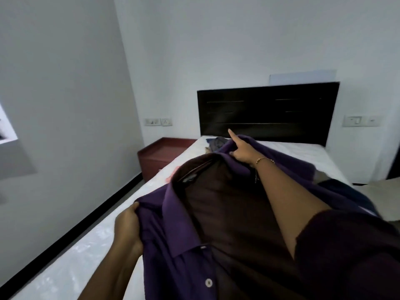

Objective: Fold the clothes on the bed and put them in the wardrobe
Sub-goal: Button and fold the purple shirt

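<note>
Purple shirt held spread above the bed between two hands.

The left hand, nearest the camera, gripped the shirt's left shoulder edge with curled fingers. The collar and open front lay between the hands, a white button showing low on the placket. The right hand, farther out, pinched the opposite shoulder fabric, index finger extended. The shirt's lower part ran off the bottom edge; the right sleeve was blurred. Beyond, a dark garment and a pink item lay on the mattress, mostly hidden behind the shirt. The dark headboard stood at the far end.
</note>
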